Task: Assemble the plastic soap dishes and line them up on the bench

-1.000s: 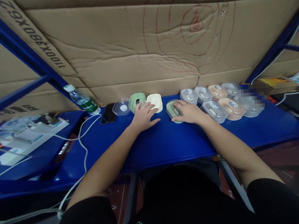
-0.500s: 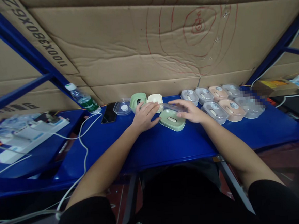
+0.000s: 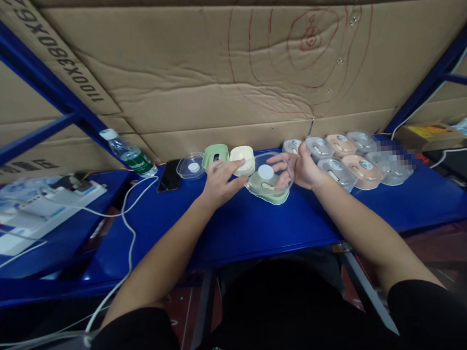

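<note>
My read: lid handling is the step in hand. Clear lid (image 3: 262, 161) sits mid-frame, tilted, white disc (image 3: 266, 172) facing me, overlapping the green box (image 3: 277, 196) on the blue table (image 3: 241, 233). Can't tell if lid and box touch, or if the lid is coming off or going on.

Right hand (image 3: 302, 169): spread, thumb up and away, fingers showing through the plastic; I see no pinch. Left hand (image 3: 220, 184): fingers loosely bent at the lid's left rim, over the cream box (image 3: 241, 154). Can't tell if it's pinching.

Next move, I'd judge, calls for one sure rim hold and a leveled lid before any shift.

Edges: open green box (image 3: 215, 152) and cream box crowd the upper left of the hands; lidded grey box (image 3: 336, 173) and peach box (image 3: 362, 172) hem in the right. Cardboard panel (image 3: 189, 66) blocks the top. Best room: tabletop lower center, down to the front edge. I'd avoid the white cable (image 3: 131, 219), left.
</note>
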A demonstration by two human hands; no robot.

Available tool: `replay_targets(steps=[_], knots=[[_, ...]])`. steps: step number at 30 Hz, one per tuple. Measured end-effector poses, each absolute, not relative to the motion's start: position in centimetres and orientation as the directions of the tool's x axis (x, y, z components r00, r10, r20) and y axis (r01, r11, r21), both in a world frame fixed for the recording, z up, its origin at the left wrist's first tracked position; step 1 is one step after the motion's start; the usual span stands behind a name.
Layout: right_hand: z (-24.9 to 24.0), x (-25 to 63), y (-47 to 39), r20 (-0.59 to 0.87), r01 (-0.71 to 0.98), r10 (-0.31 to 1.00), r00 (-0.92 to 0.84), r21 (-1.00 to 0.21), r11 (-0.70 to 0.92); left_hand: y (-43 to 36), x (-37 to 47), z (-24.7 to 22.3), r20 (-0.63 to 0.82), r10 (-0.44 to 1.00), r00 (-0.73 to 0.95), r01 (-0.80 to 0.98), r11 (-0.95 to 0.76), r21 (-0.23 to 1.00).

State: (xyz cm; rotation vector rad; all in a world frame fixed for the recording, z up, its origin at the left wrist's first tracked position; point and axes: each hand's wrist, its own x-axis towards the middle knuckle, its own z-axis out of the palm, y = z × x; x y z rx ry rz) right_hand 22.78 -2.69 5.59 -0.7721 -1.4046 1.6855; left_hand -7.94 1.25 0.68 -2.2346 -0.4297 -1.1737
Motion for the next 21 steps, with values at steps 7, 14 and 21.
replay_targets(steps=[7, 14, 21], knots=[[5.9, 22.8, -1.9, 0.122, -0.242, 0.970, -0.209, -0.968, 0.070, 4.6, -13.2, 1.2, 0.925, 0.363, 0.111, 0.779, -0.609, 0.145], [5.6, 23.2, -1.4, 0.115, -0.268, 0.986, -0.120, -0.960, 0.080, 7.3, -18.6, 1.2, 0.876, 0.457, -0.150, 0.723, -0.554, 0.413], [5.6, 23.1, -1.4, 0.097, -0.244, 0.988, -0.120, -0.968, 0.065, 7.1, -20.1, 0.7, 0.773, 0.631, -0.060, 0.800, -0.433, 0.415]])
